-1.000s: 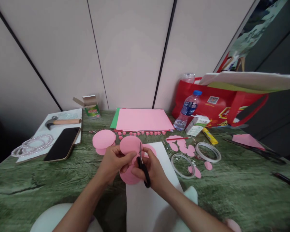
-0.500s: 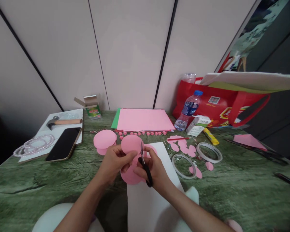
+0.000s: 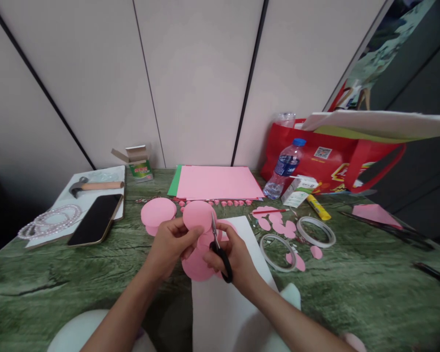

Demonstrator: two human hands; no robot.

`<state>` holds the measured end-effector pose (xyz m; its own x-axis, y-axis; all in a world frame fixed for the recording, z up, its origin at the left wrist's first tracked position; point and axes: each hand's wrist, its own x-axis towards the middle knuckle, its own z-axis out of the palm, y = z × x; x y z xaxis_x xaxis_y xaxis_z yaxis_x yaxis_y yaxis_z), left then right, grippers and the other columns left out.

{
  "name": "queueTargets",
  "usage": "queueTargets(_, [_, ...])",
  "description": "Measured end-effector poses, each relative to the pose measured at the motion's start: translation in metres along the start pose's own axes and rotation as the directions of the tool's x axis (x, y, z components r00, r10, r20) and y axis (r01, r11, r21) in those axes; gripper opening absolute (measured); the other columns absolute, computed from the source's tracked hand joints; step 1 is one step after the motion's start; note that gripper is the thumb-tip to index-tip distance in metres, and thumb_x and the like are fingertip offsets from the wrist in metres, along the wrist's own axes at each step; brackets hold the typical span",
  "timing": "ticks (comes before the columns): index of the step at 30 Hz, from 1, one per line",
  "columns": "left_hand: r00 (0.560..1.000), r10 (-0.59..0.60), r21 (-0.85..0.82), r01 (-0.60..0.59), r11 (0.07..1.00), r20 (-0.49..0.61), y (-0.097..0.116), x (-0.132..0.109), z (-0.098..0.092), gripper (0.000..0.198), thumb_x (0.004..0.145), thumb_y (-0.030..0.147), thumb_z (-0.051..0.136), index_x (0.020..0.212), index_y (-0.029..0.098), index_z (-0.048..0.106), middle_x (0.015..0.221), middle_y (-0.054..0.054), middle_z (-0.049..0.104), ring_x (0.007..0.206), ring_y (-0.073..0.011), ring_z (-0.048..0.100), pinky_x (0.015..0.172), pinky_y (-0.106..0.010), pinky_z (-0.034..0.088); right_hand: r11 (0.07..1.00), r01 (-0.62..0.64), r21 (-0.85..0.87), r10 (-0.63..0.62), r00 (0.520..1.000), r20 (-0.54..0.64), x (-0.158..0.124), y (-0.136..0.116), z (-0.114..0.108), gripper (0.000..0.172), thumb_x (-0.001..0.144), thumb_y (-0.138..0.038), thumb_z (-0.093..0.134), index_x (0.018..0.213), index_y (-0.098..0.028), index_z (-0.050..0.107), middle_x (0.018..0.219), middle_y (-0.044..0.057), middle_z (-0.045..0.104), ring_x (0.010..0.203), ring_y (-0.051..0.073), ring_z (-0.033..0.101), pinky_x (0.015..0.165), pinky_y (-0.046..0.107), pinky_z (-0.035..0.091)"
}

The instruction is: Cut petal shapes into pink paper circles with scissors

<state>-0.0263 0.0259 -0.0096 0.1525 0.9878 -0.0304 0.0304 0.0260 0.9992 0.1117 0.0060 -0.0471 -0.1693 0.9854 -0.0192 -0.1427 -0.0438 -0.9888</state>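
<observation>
My left hand (image 3: 172, 242) pinches a round pink paper disc (image 3: 197, 215) between thumb and fingers, holding it above the table. In my right hand (image 3: 229, 249) is a pair of scissors (image 3: 222, 256) with black handles. Their blades point upward along the disc's right edge; whether they bite into the paper I cannot tell. Beneath the hands, more pink paper circles (image 3: 198, 266) lie partly over a white sheet (image 3: 223, 313). Another stack of pink circles (image 3: 158, 210) sits just left of my hands.
Behind lie pink sheets (image 3: 220, 182) and a row of small pink pieces. Rightward are pink scraps (image 3: 278, 227), two tape rolls (image 3: 278, 253), a glue stick (image 3: 319, 208), a bottle (image 3: 285, 168) and a red bag (image 3: 326, 168). A phone (image 3: 96, 219) and hammer (image 3: 97, 186) are left.
The view has shifted very slightly. Both hands keep their grip on the paper disc and the scissors, nearly in the same place.
</observation>
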Motion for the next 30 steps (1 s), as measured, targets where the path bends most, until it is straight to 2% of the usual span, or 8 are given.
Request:
queueTargets(5, [0.998,-0.026,-0.085,0.032,0.996,0.064,0.003,-0.001,0.002,0.019,0.069,0.029,0.057,0.06,0.015,0.048,0.046,0.005,0.05,0.029,-0.0037,0.038,0.028,-0.016,0.025,0.999,-0.018,-0.036,0.018,1.0,-0.007,0.0,0.001,0.002,0.055,0.056,-0.023,0.07,0.1,-0.019,0.036,0.043,-0.011,0.047,0.035,0.008,0.042,0.035,0.017,0.031])
queueTargets(12, [1.0,0.005,0.041,-0.005,0.999,-0.006,0.0,0.001,0.002,0.028,0.067,0.029,0.06,0.049,0.013,0.046,0.037,0.007,0.039,0.029,-0.0012,0.029,0.03,-0.014,0.019,0.998,0.019,0.052,-0.022,0.997,0.071,0.0,0.009,0.001,0.056,0.056,-0.018,0.07,0.101,-0.021,0.036,0.049,-0.011,0.047,0.04,0.006,0.041,0.04,0.017,0.033])
queueTargets(16, [1.0,0.005,0.101,-0.007,0.995,0.026,-0.003,0.001,0.0,0.025,0.067,0.03,0.06,0.054,0.012,0.049,0.038,0.008,0.037,0.031,-0.0014,0.028,0.03,-0.014,0.019,0.995,0.028,0.094,-0.035,0.996,0.08,0.0,0.005,0.001,0.059,0.054,-0.014,0.071,0.102,-0.02,0.036,0.059,-0.008,0.05,0.05,0.007,0.045,0.048,0.018,0.035])
queueTargets(20, [0.999,-0.003,0.102,-0.001,0.995,0.045,-0.003,0.0,0.001,0.023,0.068,0.031,0.059,0.058,0.012,0.052,0.04,0.007,0.038,0.032,-0.0015,0.028,0.031,-0.014,0.02,0.994,0.045,0.098,-0.053,0.996,0.078,0.0,0.002,0.002,0.06,0.054,-0.016,0.072,0.102,-0.021,0.036,0.063,-0.006,0.05,0.055,0.008,0.046,0.05,0.02,0.036])
queueTargets(30, [1.0,-0.006,0.066,0.004,0.998,0.026,-0.001,-0.001,0.002,0.025,0.065,0.032,0.061,0.054,0.013,0.049,0.039,0.008,0.038,0.031,-0.0018,0.028,0.031,-0.015,0.019,0.997,0.034,0.069,-0.038,0.997,0.061,0.001,0.002,0.0,0.06,0.053,-0.022,0.073,0.099,-0.022,0.035,0.057,-0.009,0.046,0.048,0.007,0.041,0.044,0.018,0.031])
